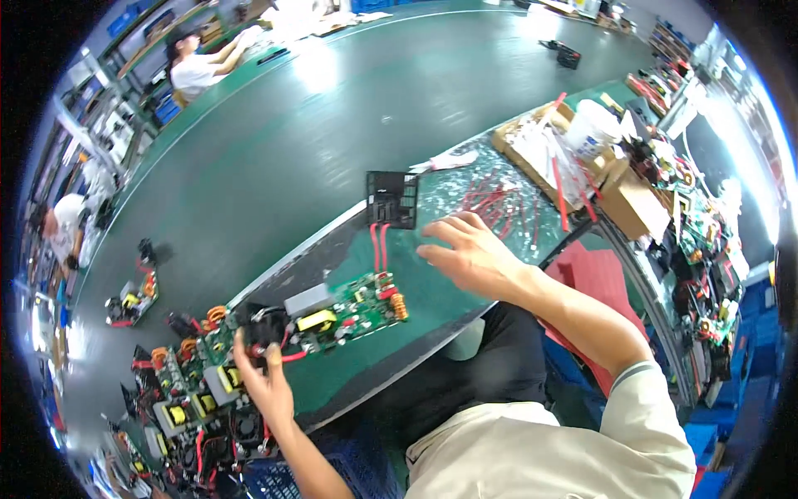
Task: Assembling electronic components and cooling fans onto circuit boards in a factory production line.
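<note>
Left hand (271, 389) grips a black part (264, 323) at left, right hand (478, 259) loosely spread, empty, apparently positioning a circuit board (362, 309) that needs steadying.

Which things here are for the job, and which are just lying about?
Seem part of the job:
black part at the left hand
green circuit board
black panel near the right hand
two red wires between board and panel

Probably just lying about:
white bucket
cardboard box
blue basket
</note>
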### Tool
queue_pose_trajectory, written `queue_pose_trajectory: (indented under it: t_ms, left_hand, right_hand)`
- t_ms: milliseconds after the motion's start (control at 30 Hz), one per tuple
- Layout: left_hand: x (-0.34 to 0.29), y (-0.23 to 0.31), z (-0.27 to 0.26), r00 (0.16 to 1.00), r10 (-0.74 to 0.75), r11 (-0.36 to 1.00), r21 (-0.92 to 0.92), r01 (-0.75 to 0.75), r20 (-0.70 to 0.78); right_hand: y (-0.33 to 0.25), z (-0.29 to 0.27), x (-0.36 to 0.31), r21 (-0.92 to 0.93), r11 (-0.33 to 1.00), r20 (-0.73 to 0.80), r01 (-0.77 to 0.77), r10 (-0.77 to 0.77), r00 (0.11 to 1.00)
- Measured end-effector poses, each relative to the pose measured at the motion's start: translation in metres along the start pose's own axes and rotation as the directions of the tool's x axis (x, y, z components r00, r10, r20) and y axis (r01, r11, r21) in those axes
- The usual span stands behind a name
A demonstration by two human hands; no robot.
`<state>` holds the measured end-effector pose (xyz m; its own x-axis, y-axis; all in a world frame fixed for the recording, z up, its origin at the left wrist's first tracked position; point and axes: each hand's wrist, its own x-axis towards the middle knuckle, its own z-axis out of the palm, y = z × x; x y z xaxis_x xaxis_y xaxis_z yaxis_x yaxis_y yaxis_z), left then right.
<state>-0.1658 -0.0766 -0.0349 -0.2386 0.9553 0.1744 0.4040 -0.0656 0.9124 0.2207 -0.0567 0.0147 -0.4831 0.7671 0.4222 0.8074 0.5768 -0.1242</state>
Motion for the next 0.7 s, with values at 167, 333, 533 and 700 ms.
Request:
queue_pose_trajectory:
  t_ms: [167, 333, 533, 700]
  left_hand:
    - [-0.039, 0.03, 0.002, 0.911, 0.291, 0.943, 0.249, -0.222, -0.293]
    - [0.013, 0.089, 0.018, 0.978, 0.037, 0.52, -0.832, -0.195, -0.206]
    - [0.084, 0.108, 0.018, 0.988, -0.081, 0.123, -0.985, -0.12, -0.131]
    - [0.125, 0.108, -0.018, 0.986, -0.018, 0.15, -0.975, -0.161, -0.165]
  right_hand:
    - [-0.005, -0.022, -0.046, 0.274, 0.915, 0.129, -0.295, 0.269, 0.955]
    - [-0.094, 0.009, -0.019, 0.897, 0.324, 0.309, -0.3, 0.026, 0.951]
    - [-0.205, 0.089, 0.002, 0.649, -0.6, 0.425, -0.467, -0.224, 0.877]
    - [-0.233, 0.101, -0.029, 0.335, -0.776, 0.56, -0.534, -0.292, 0.776]
